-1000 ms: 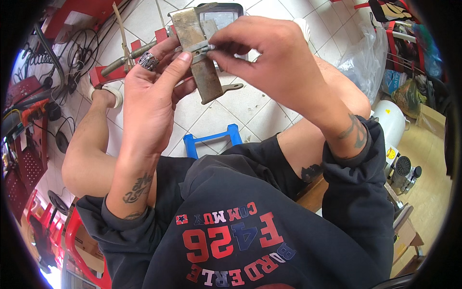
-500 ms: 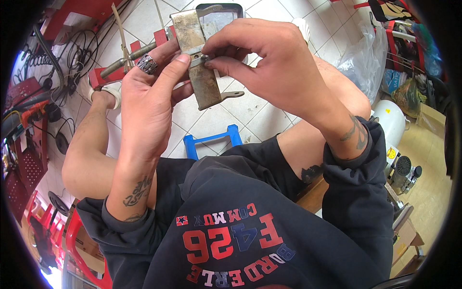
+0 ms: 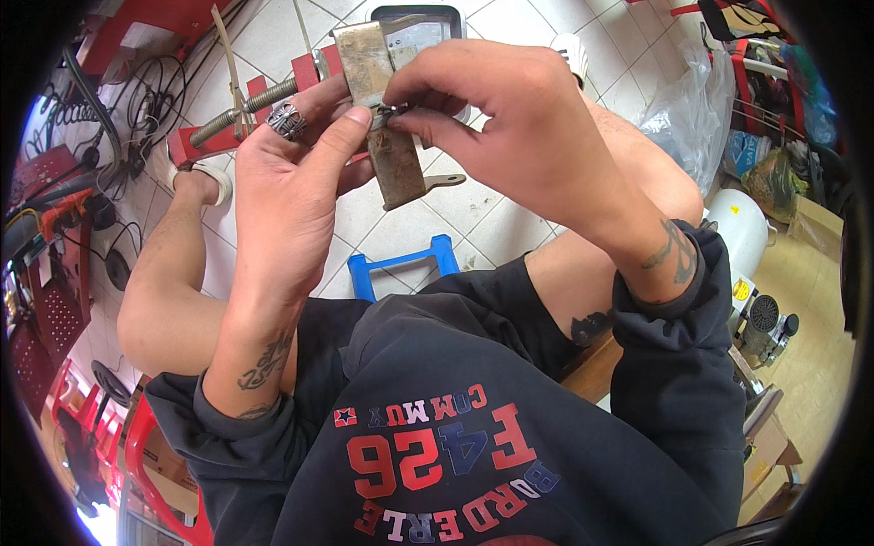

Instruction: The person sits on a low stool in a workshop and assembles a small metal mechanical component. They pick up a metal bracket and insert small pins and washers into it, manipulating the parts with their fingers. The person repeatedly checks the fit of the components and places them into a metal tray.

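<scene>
My left hand [image 3: 296, 173] is closed on a worn, dirty metal bracket [image 3: 398, 170], its thumb pressed near the middle. The bracket is held up in front of me, slightly tilted, with a small slotted tab [image 3: 445, 180] sticking out at its lower right. My right hand [image 3: 501, 118] pinches a small dark metal fastener [image 3: 393, 109] between thumb and forefinger, against the middle of the bracket. Its exact kind is too small to tell, and the fingers partly cover it. A large ring [image 3: 287, 120] is on my left hand.
Beyond the hands stands a black-rimmed tray [image 3: 460, 20] on the tiled floor. A red metal frame with a coil spring [image 3: 218, 118] lies left of the hands. A blue stool [image 3: 364, 273] is between my legs. Cables [image 3: 137, 100] lie far left; a white tank [image 3: 739, 223] stands right.
Both hands and the bracket have shifted slightly to the right. My right fingertips still pinch the small fastener at the bracket's middle.
</scene>
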Motion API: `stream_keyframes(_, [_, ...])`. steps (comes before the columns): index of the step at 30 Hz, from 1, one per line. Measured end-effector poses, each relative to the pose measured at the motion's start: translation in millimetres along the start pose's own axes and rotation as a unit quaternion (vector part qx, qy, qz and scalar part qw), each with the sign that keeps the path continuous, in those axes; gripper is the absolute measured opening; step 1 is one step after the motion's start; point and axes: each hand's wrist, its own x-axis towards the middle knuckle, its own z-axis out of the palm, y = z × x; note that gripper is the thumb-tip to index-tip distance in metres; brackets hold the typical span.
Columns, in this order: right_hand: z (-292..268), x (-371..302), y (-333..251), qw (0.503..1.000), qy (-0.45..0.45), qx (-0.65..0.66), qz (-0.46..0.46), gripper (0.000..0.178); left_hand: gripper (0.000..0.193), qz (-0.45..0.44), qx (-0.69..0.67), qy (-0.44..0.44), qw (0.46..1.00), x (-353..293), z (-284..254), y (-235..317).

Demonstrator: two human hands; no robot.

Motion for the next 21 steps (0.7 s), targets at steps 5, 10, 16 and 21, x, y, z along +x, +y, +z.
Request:
stream_keyframes(5, [0.6, 0.7, 1.6, 0.999, -0.005, -0.02, -0.029, 0.014, 0.039, -0.001, 0.001, 0.004, 1.0, -0.1, -1.1, -1.2])
stream_keyframes(10, [-0.7, 0.8, 1.5, 0.999, -0.008, -0.025, -0.032, 0.017, 0.039, -0.001, 0.003, 0.003, 1.0, 0.0, -1.2, -0.1])
stream_keyframes(16, [0.4, -0.5, 2.3, 0.999, -0.003, -0.013, -0.04, 0.017, 0.038, 0.004, 0.003, 0.009, 1.0, 0.4, -1.1, -1.5])
stream_keyframes(21, [2.3, -0.8, 2.7, 0.999, -0.008, -0.029, -0.04, 0.017, 0.04, 0.004, 0.005, 0.003, 1.0, 1.0, -0.4, -2.1])
